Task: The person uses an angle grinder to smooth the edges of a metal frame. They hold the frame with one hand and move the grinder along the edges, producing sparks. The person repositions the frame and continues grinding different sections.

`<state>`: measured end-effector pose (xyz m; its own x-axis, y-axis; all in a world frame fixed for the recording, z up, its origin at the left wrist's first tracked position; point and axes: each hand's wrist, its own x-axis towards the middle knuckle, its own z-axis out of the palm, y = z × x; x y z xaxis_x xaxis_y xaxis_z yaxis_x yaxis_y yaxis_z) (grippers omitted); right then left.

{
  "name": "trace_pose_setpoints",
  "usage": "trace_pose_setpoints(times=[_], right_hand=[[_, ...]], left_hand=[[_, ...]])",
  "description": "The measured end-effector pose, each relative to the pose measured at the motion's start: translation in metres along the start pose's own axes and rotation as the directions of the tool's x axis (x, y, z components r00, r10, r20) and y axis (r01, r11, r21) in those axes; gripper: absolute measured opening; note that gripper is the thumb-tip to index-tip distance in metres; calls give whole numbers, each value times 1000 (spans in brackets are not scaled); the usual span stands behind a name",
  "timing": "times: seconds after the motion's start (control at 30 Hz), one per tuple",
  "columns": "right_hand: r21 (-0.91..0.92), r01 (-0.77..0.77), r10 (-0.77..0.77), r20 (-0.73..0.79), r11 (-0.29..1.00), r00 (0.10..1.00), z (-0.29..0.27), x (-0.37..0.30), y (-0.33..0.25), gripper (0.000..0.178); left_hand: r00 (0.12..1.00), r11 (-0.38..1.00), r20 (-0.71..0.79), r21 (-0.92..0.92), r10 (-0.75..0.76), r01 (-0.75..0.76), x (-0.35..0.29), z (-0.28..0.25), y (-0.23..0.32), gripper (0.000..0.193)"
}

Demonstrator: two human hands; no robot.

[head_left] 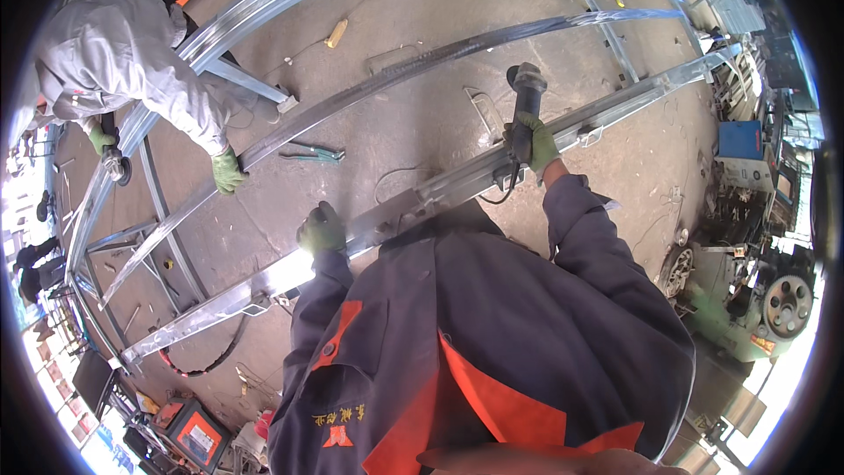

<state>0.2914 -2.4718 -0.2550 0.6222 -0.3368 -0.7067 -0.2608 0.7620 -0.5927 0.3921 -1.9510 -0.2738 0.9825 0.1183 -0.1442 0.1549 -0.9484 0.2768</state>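
A co-worker [132, 62] in grey holds a handheld grinder [117, 165] at far left. A plier-like tool [325, 155] lies on the floor [378, 136]; nearby, the gloved left hand [323, 229] is at a steel beam [475, 174] — whether it grips, I cannot tell. Rightward, the gloved right hand [538, 142] wraps a dark angle grinder [529, 97] — head beyond the beam.

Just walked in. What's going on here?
Two people are at a large metal frame. The camera wearer's gloved right hand grips a grinder, its head pointing away beyond the near beam. The left hand is at that beam; whether it grips it is unclear. Across the frame, a co-worker has another grinder in one hand, the other hand at the middle bar. A green-handled tool lies on the floor.
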Motion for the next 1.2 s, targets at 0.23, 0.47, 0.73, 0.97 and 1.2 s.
trace_pose_setpoints(times=[0.23, 0.47, 0.73, 0.97, 1.2], right_hand=[[75, 10, -6, -54, 997, 999, 1, 1, 4, 37], [33, 48, -46, -71, 998, 996, -4, -7, 6, 39], [-154, -11, 4, -47, 988, 999, 36, -21, -32, 50], [-678, 155, -38, 185, 718, 982, 86, 15, -86, 65], [-852, 145, 68, 207, 504, 976, 132, 55, -101, 82]], left_hand=[[995, 1000, 99, 9, -18, 17, 6, 4, -6, 54], [937, 938, -47, -1, 347, -347, 48, -10, 51, 41], [796, 788, -119, 284, 594, -546, 195, 7, 200, 87], [859, 814, 262, 288, 440, -505, 270, 59, 200, 56], [824, 831, 315, 155, 472, -535, 310, 69, 196, 39]])
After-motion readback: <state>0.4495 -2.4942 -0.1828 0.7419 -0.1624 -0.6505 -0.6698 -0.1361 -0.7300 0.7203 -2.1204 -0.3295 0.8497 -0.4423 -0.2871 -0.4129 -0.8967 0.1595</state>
